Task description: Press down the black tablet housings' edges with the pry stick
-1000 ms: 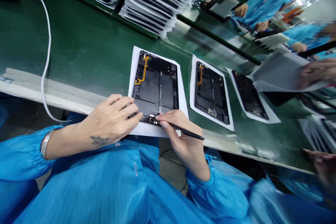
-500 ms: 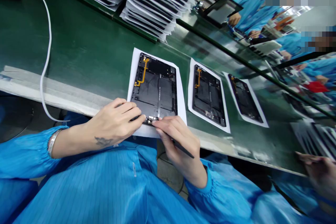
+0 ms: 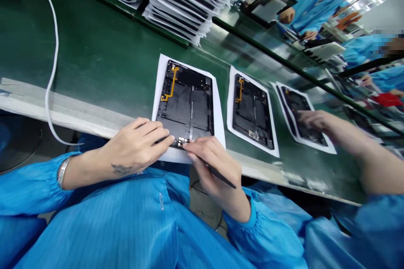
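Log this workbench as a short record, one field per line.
Left hand: at the near left part of the open tablet
Right hand: holding a thin black tool, fingertips beside a small metallic part at the tablet's near edge
Under tablet: white sheet
Inside tablet: orange ribbon, far left
To the right: second tablet, then third tablet
Co-worker's hand: over the third tablet, blurred; contact unclear
Behind: two stacks interleaved with white sheets
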A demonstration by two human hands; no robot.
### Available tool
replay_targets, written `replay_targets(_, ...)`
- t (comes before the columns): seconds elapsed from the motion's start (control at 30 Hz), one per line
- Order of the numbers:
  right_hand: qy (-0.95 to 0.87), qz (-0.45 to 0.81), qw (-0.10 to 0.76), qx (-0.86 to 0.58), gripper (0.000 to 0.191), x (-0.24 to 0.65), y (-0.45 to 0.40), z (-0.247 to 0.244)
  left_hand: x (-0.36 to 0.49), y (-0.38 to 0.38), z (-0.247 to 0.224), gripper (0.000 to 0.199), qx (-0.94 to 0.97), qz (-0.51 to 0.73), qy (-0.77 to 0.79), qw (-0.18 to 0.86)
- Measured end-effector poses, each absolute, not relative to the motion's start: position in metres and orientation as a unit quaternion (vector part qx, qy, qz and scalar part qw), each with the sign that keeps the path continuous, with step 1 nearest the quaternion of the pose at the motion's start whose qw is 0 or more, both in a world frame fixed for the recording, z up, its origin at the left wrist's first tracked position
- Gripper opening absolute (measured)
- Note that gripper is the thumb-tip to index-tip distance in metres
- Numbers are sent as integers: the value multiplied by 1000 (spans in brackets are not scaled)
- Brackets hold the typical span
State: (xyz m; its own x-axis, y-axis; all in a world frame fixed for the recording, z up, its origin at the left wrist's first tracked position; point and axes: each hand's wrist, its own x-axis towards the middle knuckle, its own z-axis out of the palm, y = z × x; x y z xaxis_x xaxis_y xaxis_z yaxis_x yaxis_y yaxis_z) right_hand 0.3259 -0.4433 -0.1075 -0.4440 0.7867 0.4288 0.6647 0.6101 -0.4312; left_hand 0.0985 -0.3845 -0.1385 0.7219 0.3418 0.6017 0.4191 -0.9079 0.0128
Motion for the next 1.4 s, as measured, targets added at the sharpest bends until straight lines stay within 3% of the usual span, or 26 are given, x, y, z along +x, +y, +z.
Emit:
replay_targets(0.23, -847, 105, 319, -412, 20, 325, -445, -112, 93, -383, -141, 18, -915, -348, -198, 48)
replay_targets(0.43, -819, 145, 383, -401, 19, 336, -436, -111, 81, -390, -145, 28, -932, -314, -176, 28)
replay_targets(0.57, -858, 139, 311, -385, 33, 337, -426, -113, 79, -393, -152, 8, -918, -350, -183, 31)
replay_targets(0.7, -901, 61, 215, -373, 19, 329, -422, -120, 78, -390, -156, 12, -912, -367, -180, 10)
replay_targets(0.83, -908, 28, 244, -339, 27, 328, -425, -132, 76, -388, -154, 16, -915, -367, -168, 11)
replay_targets(0.93, -905, 3, 259, -337, 16, 330, -429, -138, 70, -388, -151, 19, -923, -353, -156, -2)
replay_targets(1.07, -882, -33, 300, -362, 29, 321, -429, -134, 53, -379, -139, 17, -875, -354, -304, -129)
replay_targets(1.2, -841, -66, 375, -384, 26, 297, -418, -124, 57, -359, -107, 70, -694, -216, -470, -501)
replay_targets(1.27, -823, -90, 399, -394, 25, 282, -410, -120, 69, -350, -90, 79, -624, -164, -475, -598)
replay_targets(1.33, -810, -105, 410, -406, 24, 270, -404, -118, 81, -340, -76, 67, -653, -177, -485, -554)
replay_targets(1.4, -808, -98, 414, -407, 24, 265, -402, -115, 87, -325, -64, 50, -754, -198, -474, -410)
